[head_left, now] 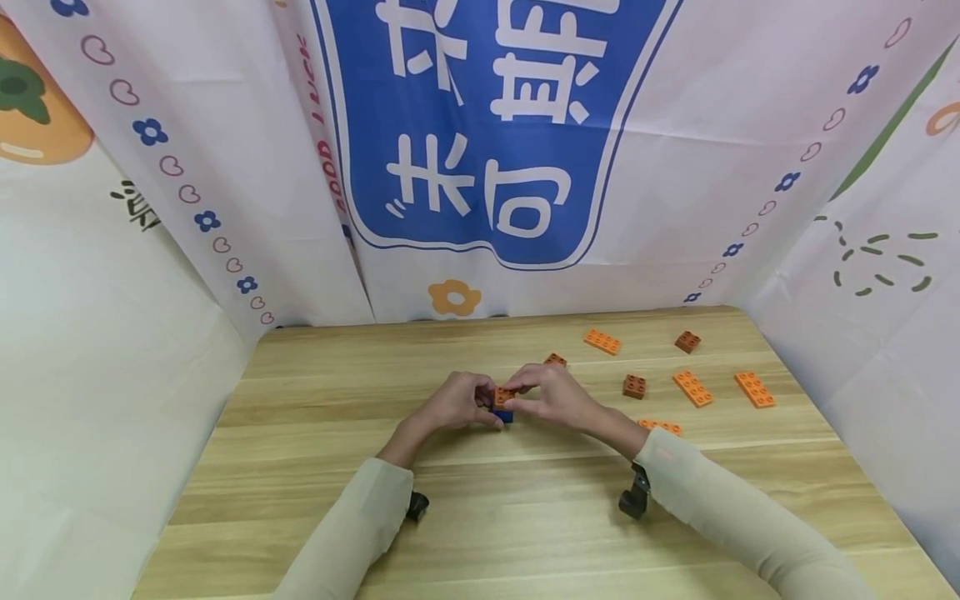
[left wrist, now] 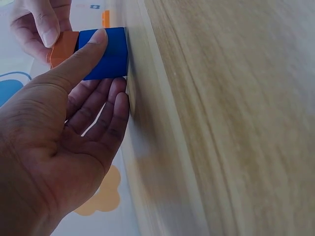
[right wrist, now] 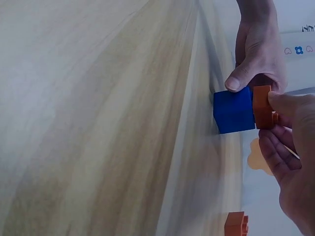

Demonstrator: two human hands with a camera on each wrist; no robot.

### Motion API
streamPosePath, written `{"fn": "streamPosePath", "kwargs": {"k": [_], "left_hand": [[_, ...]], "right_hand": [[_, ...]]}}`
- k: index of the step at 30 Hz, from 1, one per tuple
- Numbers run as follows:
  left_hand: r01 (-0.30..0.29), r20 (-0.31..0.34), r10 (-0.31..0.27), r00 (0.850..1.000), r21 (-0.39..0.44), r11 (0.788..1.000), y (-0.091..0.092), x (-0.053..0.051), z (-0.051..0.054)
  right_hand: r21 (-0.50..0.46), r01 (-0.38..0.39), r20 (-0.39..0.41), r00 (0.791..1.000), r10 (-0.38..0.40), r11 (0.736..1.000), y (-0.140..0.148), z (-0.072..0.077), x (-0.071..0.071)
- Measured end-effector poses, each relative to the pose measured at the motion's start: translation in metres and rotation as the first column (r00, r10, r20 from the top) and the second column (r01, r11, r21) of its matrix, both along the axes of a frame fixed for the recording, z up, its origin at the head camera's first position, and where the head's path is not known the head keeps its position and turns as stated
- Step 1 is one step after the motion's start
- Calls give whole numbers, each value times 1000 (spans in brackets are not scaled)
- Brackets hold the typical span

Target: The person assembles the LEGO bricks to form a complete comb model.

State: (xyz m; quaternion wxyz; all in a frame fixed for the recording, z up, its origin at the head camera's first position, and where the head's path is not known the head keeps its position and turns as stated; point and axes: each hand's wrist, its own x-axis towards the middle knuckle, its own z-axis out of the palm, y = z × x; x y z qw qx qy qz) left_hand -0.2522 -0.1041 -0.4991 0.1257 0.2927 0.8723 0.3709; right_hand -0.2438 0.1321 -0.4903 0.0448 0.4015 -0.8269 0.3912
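A tall blue brick [right wrist: 233, 114] stands on the tabletop in the middle. My left hand [head_left: 454, 402] holds it from the left, the thumb [left wrist: 100, 37] against its near side and the other fingers curled behind. On top of the blue brick sits a brown-orange studded brick [right wrist: 262, 108]. My right hand [head_left: 558, 398] pinches this upper brick between thumb and fingers from the right. A thin dark line shows between the two bricks; whether they are fully pressed together I cannot tell.
Several loose bricks lie to the right: brown ones [head_left: 633, 386] and flat orange ones [head_left: 692, 388]. Another brown brick [head_left: 555, 359] is just behind my right hand, and an orange one [head_left: 660, 427] lies by the right wrist. A printed cloth [head_left: 645, 283] hangs behind the wooden table [head_left: 315, 483].
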Motion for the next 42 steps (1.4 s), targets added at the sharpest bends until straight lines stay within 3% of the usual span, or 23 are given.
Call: {"fn": "streamPosePath", "kwargs": {"k": [18,32,42], "left_hand": [[1,10,-1,1000,1,1000,1,-2,0],[-13,35,13,999,-5,1000,-1,-3,2],[-26,62,24,998,35,999,-2,0,2]], "right_hand": [[115,-25,-7,1000,26,993,-3,14,-2],[192,-20,33,999,13,981,-11,24,-5],[146,2,51,999,-9,989,-9,17,-3]]}}
